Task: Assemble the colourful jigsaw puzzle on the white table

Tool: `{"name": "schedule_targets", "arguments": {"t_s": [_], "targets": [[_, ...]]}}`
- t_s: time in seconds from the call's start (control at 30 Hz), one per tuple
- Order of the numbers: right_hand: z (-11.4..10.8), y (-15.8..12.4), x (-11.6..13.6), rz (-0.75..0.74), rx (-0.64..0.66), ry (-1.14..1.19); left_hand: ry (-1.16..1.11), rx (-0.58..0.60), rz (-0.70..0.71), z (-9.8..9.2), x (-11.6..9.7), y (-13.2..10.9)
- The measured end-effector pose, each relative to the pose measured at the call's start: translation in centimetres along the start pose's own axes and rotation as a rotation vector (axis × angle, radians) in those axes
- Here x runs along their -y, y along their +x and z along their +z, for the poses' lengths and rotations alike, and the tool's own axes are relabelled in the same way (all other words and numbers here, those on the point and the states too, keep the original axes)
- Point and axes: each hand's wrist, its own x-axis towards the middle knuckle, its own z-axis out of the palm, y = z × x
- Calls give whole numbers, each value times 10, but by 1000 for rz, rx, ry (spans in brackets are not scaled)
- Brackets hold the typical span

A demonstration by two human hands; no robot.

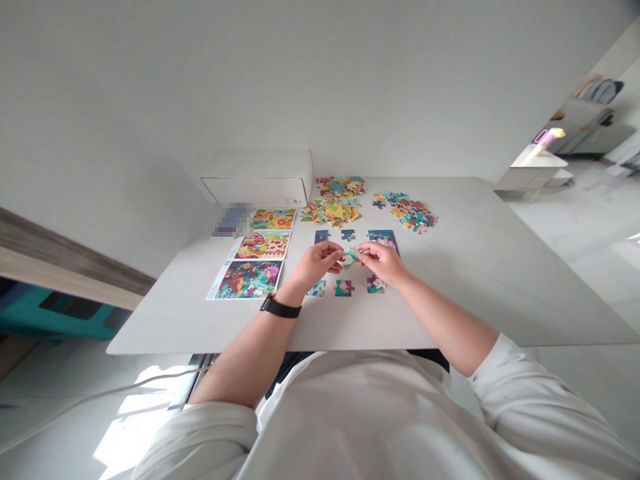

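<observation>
Head view | right hand (379,260): fingertips pinching a teal puzzle piece (349,259) | left hand (323,260): curled at its other side, grip unclear | piece: between hands, over tabletop (475,267) | advice: pinch edges lightly, hold level, spare tabs

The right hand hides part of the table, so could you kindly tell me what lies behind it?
Beyond the right hand, a dark-blue puzzle section shows its far part and right edge; whatever the hand covers cannot be seen.
</observation>
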Motion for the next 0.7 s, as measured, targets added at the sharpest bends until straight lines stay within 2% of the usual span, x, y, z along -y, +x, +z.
{"name": "schedule_targets", "arguments": {"t_s": [0.17,0.33,0.5,0.7], "targets": [[-1,0,-1,-65,1,-58,25,-6,14,1,3,2],[-10,-3,9,-277,-63,-270,45,-47,5,4,3,1],[-15,-6,20,-515,60,-471,53,-47,10,5,2,1],[-13,-6,20,-477,104,-553,52,-17,27,4,2,1]]}}
